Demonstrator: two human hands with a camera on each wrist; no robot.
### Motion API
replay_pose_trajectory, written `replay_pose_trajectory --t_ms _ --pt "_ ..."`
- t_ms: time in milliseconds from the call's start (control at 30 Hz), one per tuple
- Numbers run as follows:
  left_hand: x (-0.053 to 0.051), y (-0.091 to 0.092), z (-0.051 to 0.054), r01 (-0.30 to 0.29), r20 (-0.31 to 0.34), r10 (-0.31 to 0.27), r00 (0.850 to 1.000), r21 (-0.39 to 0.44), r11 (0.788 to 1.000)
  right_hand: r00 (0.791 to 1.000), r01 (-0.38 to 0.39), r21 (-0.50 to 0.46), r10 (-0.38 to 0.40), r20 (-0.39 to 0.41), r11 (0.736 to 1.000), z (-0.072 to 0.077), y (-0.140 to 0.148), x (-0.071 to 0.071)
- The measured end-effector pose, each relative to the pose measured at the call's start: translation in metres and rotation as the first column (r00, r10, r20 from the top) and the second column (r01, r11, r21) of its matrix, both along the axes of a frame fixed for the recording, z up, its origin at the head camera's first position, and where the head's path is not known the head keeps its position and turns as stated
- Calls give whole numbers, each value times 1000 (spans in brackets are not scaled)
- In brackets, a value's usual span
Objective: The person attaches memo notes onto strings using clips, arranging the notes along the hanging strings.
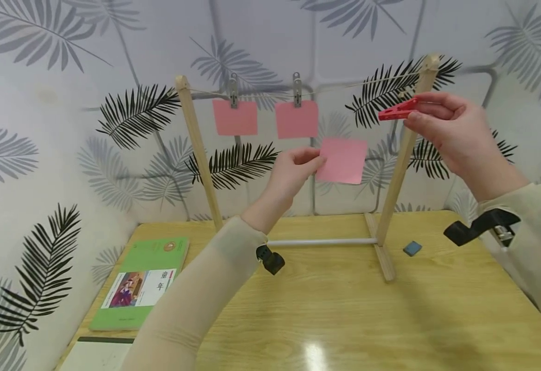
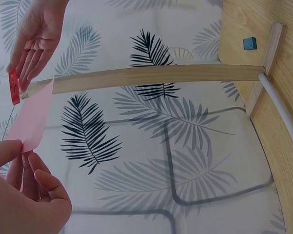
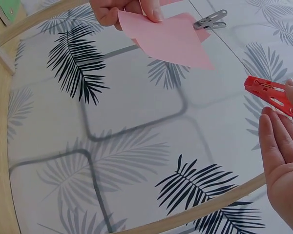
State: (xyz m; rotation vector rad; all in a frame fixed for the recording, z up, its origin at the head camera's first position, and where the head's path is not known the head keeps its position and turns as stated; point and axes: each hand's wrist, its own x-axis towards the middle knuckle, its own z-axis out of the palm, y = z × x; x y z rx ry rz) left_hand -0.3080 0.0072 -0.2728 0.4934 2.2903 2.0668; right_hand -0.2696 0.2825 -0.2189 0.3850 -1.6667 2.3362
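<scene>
Between thumb and fingers my left hand pinches the left edge of a square pink paper, held below the string. My right hand pinches a red clothespin by its handle end, near the right post; its nose points left and looks closed in the right wrist view. Two more pink papers hang from the string by grey clips: one paper under the left clip, the other under the right clip. The held paper is apart from the red clothespin.
A wooden frame with a left post and right post carries the string. A white rod runs low across it. On the table lie a green book, a pale notebook and a small blue block.
</scene>
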Motion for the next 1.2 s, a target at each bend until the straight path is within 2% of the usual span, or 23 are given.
replay_pose_trajectory --t_ms 167,367,600,833,1000,1200 --pt "-2 6 8 -8 13 8 1000 27 1000 999 18 60 -16 -31 998 12 -8 -4" --pt "-5 14 11 -13 12 13 1000 39 999 999 -12 -34 11 -44 999 26 -15 -6" --pt "-7 22 13 -26 3 26 1000 56 998 999 18 -98 -22 -38 995 33 -16 -8" --pt "-7 30 20 -23 -2 23 1000 66 998 996 34 -109 -43 -77 993 47 -15 -10" --pt "-9 33 25 -33 -6 34 999 65 997 997 20 -99 -26 -67 995 52 -18 -14" --pt "-12 35 29 -22 -5 23 1000 100 995 998 8 -82 -13 -69 997 61 -24 -21"
